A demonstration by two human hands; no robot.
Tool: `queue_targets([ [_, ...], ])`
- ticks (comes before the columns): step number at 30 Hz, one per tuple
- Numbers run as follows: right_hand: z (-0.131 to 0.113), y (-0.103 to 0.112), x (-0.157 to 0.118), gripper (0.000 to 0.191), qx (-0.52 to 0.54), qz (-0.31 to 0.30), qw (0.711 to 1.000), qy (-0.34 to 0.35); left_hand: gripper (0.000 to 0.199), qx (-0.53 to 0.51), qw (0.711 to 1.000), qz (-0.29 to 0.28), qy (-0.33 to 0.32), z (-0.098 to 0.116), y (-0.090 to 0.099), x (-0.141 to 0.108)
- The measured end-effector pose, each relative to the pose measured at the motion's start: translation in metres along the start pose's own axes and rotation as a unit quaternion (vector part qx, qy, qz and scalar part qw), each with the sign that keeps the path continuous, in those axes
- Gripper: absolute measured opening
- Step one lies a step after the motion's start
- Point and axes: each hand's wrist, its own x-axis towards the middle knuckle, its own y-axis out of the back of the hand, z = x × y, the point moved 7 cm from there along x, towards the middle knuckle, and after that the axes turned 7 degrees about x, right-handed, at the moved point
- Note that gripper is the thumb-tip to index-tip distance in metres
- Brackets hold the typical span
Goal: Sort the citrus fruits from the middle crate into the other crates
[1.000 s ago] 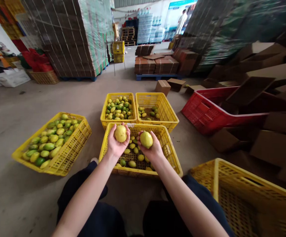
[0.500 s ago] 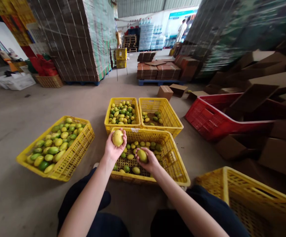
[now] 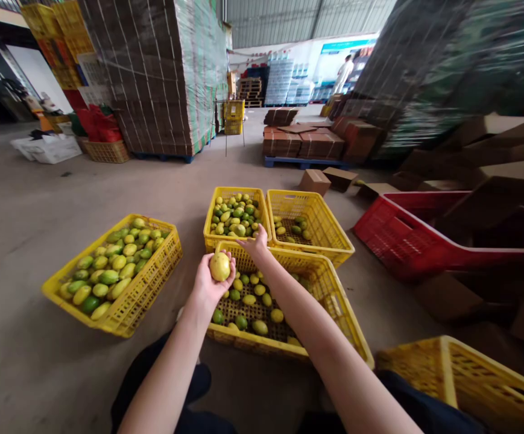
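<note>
A yellow lemon (image 3: 220, 266) rests in my left hand (image 3: 208, 280), fingers curled around it, above the left rim of the near yellow crate (image 3: 350, 307). My right hand (image 3: 256, 244) reaches over the front edge of the back left crate (image 3: 208, 226). Its fingers are apart and hold nothing. Just beyond the fingertips is a greenish lemon (image 3: 239, 230), over the pile of yellow and green lemons in that crate; whether it touches the pile I cannot tell. Scattered lemons (image 3: 260, 327) lie on the near crate's floor, partly hidden by my right forearm.
The back right crate (image 3: 329, 232) holds several lemons. A full crate of lemons (image 3: 153, 280) stands at left. On the right are a red crate (image 3: 388, 241), another yellow crate (image 3: 447, 367) and cardboard boxes (image 3: 506, 187). Wrapped pallet stacks (image 3: 153, 78) and a distant person (image 3: 344, 73) are behind.
My right hand has moved forward and left from over the near crate to the back left crate and let go of its lemon. My left hand still holds its lemon. The view has shifted slightly.
</note>
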Motion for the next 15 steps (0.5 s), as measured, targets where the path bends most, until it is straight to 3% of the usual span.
queue_targets([
  [2, -0.003, -0.006, 0.000, 0.036, -0.025, 0.004, 0.999, -0.020, 0.016, 0.001, 1.000, -0.002, 0.000, -0.002, -0.002, 0.002],
  [4, 0.007, 0.003, -0.011, 0.032, -0.063, -0.009, 0.997, -0.045, 0.016, 0.006, 1.000, -0.004, -0.001, -0.006, -0.004, 0.005],
  [7, 0.029, 0.040, -0.039, 0.023, -0.146, -0.042, 0.985, -0.084, 0.015, 0.018, 1.000, -0.007, 0.002, -0.015, -0.005, 0.009],
  [10, 0.035, 0.086, -0.068, 0.017, -0.247, -0.062, 0.964, -0.076, 0.016, 0.027, 1.000, -0.007, 0.001, -0.028, -0.005, 0.017],
  [13, 0.027, 0.123, -0.095, 0.014, -0.375, -0.080, 0.923, -0.029, 0.018, 0.045, 0.999, 0.011, -0.026, -0.045, 0.000, 0.035],
  [15, 0.023, 0.138, -0.113, 0.009, -0.472, -0.098, 0.876, 0.011, 0.019, 0.080, 0.996, 0.035, -0.034, -0.062, 0.009, 0.053],
])
